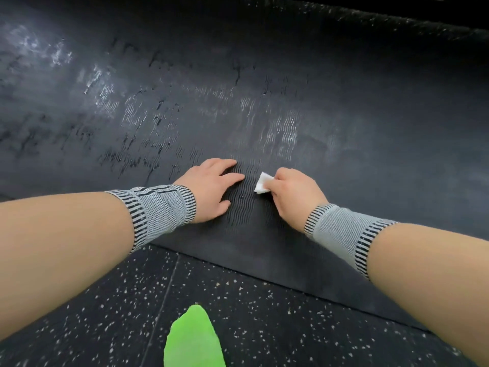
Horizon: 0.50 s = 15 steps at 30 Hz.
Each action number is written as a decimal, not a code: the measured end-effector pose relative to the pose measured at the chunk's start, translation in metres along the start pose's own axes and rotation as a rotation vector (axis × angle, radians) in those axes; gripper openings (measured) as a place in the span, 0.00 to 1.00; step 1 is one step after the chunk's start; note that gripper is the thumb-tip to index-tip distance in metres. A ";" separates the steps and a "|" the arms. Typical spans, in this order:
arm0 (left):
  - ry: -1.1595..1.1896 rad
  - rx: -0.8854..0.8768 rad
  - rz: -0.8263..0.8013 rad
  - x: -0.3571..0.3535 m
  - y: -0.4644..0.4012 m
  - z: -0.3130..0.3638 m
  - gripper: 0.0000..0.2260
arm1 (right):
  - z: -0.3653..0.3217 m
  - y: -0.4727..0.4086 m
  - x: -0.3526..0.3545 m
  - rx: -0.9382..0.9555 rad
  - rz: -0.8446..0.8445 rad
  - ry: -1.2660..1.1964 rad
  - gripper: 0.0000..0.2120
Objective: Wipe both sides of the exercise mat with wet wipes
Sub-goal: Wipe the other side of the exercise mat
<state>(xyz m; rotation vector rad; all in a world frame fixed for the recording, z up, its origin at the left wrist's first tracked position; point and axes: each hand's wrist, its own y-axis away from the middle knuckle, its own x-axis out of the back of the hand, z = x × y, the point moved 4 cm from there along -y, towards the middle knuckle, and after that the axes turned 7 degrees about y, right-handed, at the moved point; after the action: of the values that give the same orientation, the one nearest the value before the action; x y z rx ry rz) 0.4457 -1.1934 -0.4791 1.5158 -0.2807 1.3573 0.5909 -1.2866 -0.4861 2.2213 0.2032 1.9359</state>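
A dark grey exercise mat (264, 107) with a wavy ribbed texture lies spread across the floor, filling most of the view; damp streaks shine on its middle and left. My left hand (211, 188) rests flat on the mat near its front edge, fingers spread. Just to its right, my right hand (293, 193) pinches a small folded white wet wipe (262, 183) and presses it against the mat. Both wrists wear grey striped bands.
Black rubber floor (264, 313) with white speckles runs along the mat's front edge, with a tile seam through it. A bright green shape (193, 340) sits at the bottom centre. A dark strip borders the mat's far side.
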 end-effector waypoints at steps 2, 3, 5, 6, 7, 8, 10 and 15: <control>-0.016 -0.008 0.001 -0.003 0.003 0.000 0.31 | -0.029 0.033 -0.008 0.177 0.037 -0.085 0.08; -0.027 -0.009 0.000 -0.004 0.003 0.000 0.31 | -0.042 0.051 -0.012 0.277 0.012 -0.118 0.10; -0.044 -0.006 -0.003 -0.003 0.004 0.001 0.31 | -0.056 0.074 -0.024 0.449 -0.071 -0.097 0.09; -0.048 -0.006 -0.004 -0.002 0.004 0.001 0.31 | -0.056 0.075 -0.025 0.508 -0.093 -0.071 0.08; -0.053 -0.009 -0.005 -0.001 0.004 0.000 0.31 | -0.051 0.068 -0.021 0.517 -0.096 -0.046 0.07; -0.059 -0.013 -0.006 0.000 0.004 0.000 0.32 | -0.040 0.056 -0.019 0.476 -0.068 -0.017 0.08; -0.066 -0.021 -0.007 -0.001 0.004 0.000 0.32 | -0.017 0.031 -0.009 0.316 0.034 0.008 0.10; -0.064 -0.028 -0.002 -0.004 0.006 0.001 0.34 | -0.047 0.058 -0.011 0.326 -0.019 -0.019 0.09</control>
<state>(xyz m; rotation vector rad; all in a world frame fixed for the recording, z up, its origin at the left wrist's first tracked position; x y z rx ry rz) 0.4407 -1.1978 -0.4791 1.5373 -0.3371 1.2995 0.5416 -1.3427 -0.4769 2.4197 0.5720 1.9913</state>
